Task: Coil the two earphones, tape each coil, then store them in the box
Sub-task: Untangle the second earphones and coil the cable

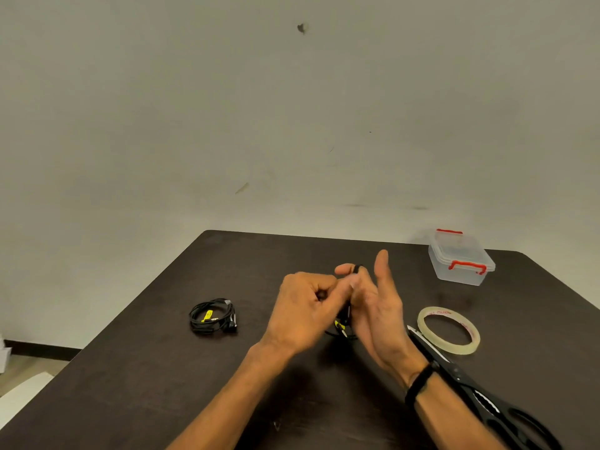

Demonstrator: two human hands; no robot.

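Note:
One black earphone [212, 316] lies coiled on the dark table [162, 368], left of my hands, with a yellow tag on it. My left hand [305, 313] is curled and pinches the cable of a second black earphone [341, 328]. That cable loops around the straight fingers of my right hand [376, 306], whose thumb points up. A yellow tag and the plug hang below my hands. The clear box [461, 261] with red latches stands closed at the back right. A roll of clear tape [449, 329] lies flat to the right of my right hand.
Black scissors [470, 388] lie on the table under and beside my right forearm, blades pointing toward the tape. A plain wall rises behind the table. The table's left edge drops to the floor at the lower left.

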